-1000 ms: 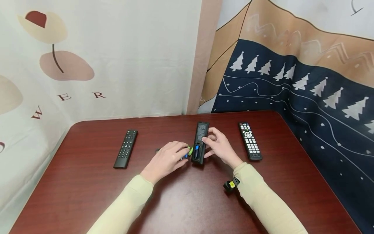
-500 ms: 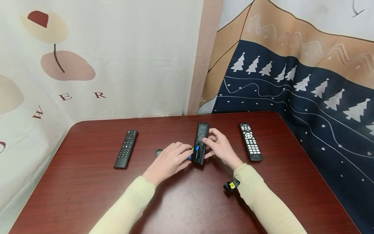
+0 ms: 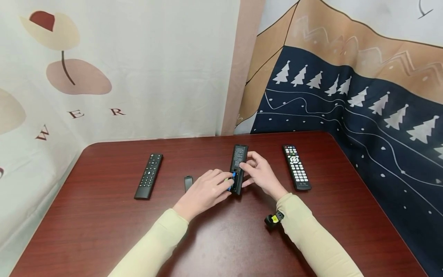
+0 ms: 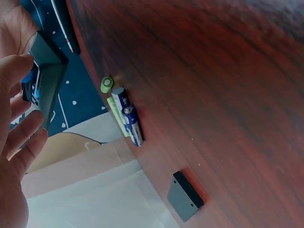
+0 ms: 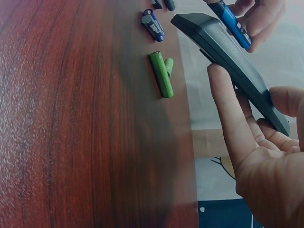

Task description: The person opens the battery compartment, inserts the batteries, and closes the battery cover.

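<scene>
My right hand point(image 3: 259, 173) holds a black remote control point(image 3: 238, 157) back side up, with its battery compartment uncovered and a blue battery in it. My left hand point(image 3: 205, 189) pinches a blue battery point(image 5: 232, 23) by the lower end of the remote, right at the compartment. In the right wrist view the remote point(image 5: 232, 61) stands tilted above the table, thumb on one side and fingers on the other. Part of the compartment is hidden behind the left fingers in the head view. A dark battery cover point(image 3: 188, 182) lies left of the left hand.
On the table lie loose green batteries point(image 5: 161, 76) and blue batteries point(image 4: 133, 126), mostly hidden under the left hand in the head view. One black remote point(image 3: 149, 177) lies at left, another with white buttons point(image 3: 296, 168) at right. Curtains point(image 3: 166, 77) hang behind the table's far edge.
My left hand has moved a little right, from beside the remote to over its battery compartment. More of the battery cover shows behind it. The right hand and remote have stayed nearly still.
</scene>
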Motion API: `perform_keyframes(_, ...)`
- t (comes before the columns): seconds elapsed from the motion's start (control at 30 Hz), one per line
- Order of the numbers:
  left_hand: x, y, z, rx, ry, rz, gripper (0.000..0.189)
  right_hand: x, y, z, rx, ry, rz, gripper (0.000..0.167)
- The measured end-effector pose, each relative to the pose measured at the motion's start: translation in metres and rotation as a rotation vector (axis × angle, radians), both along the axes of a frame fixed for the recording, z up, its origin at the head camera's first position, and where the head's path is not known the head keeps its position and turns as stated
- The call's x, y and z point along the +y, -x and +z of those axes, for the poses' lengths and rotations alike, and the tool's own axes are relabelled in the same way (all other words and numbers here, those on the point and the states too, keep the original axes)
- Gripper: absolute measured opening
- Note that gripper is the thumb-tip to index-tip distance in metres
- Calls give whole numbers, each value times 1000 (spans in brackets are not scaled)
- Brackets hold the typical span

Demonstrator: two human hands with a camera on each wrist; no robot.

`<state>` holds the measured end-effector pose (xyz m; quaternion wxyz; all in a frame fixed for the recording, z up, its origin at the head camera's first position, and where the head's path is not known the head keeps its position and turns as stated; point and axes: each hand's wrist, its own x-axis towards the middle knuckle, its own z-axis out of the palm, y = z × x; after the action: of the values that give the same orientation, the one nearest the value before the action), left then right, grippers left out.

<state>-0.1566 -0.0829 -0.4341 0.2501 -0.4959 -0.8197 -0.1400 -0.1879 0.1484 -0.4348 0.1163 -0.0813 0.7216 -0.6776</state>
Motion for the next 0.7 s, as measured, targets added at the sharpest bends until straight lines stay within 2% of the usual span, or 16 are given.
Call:
perform_keyframes(0.27, 3, -3, 0, 7, 39, 26, 29, -2, 0, 0, 6, 16, 8, 36)
perform_keyframes(0.7, 6, -2, 0, 68, 45, 12, 28, -2, -2, 1, 1, 10, 8, 36)
